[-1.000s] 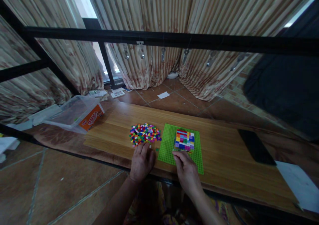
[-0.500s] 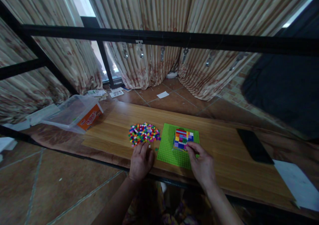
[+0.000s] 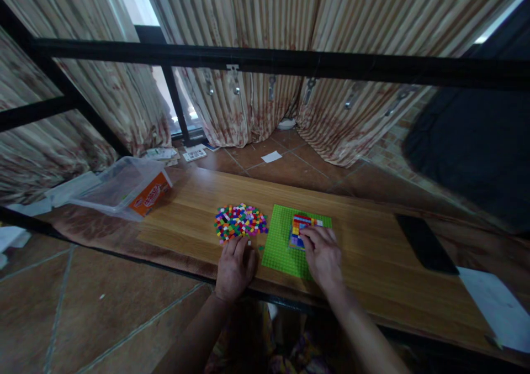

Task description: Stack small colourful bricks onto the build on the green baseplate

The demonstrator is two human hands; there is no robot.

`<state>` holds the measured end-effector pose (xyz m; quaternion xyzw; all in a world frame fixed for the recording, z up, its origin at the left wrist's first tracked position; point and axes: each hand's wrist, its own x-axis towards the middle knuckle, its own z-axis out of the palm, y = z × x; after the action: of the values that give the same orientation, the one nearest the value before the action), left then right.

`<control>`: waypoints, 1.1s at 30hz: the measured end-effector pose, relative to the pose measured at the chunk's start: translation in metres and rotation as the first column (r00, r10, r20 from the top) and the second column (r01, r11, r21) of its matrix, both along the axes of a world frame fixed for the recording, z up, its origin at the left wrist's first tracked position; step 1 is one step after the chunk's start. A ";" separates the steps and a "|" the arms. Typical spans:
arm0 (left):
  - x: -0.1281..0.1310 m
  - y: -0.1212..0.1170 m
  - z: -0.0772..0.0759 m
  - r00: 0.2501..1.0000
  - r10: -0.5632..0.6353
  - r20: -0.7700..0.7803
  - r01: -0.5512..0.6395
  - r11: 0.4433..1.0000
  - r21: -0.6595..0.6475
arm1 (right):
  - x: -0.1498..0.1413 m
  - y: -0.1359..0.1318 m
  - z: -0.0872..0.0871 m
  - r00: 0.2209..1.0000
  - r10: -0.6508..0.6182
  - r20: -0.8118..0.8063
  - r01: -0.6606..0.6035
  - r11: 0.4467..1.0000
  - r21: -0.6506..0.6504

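A green baseplate lies on the wooden table. A multicoloured block of small bricks is built on it. My right hand rests over the right part of that block, fingers curled down onto the bricks; whether it holds a brick is hidden. To the left lies a pile of loose coloured bricks. My left hand lies flat on the table just below the pile, fingertips at its near edge, holding nothing.
A clear plastic box with an orange label lies at the table's left end. A dark phone and a white sheet sit at the right. A black metal frame bar crosses above, with curtains behind.
My right hand has moved from the baseplate's near edge up and onto the built brick block, now covering its right side. My left hand has stayed by the pile.
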<state>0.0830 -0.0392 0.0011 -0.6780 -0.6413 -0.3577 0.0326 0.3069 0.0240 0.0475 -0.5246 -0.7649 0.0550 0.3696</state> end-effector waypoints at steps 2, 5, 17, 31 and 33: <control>0.000 0.000 -0.001 1.000 -0.007 0.003 0.007 1.000 -0.007 | -0.001 0.000 -0.002 1.000 -0.003 -0.017 0.003 1.000 0.010; 0.000 0.000 -0.001 1.000 -0.008 0.006 0.008 1.000 -0.009 | -0.002 -0.001 -0.006 0.997 -0.031 -0.072 0.033 0.999 0.016; 0.000 0.000 0.001 1.000 -0.009 0.005 0.009 1.000 -0.018 | -0.003 -0.007 -0.019 0.993 -0.078 -0.083 0.085 0.993 0.080; 0.001 0.001 0.003 1.000 -0.012 -0.011 0.012 1.000 0.022 | 0.002 -0.006 -0.020 0.994 -0.052 -0.091 0.058 0.996 0.066; 0.001 0.001 0.003 1.000 -0.016 -0.007 0.016 1.000 0.023 | 0.002 -0.010 -0.016 0.987 -0.065 -0.146 0.074 0.995 0.062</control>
<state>0.0837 -0.0384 0.0043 -0.6839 -0.6317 -0.3628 0.0398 0.3091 0.0139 0.0315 -0.5329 -0.7189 0.0540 0.4431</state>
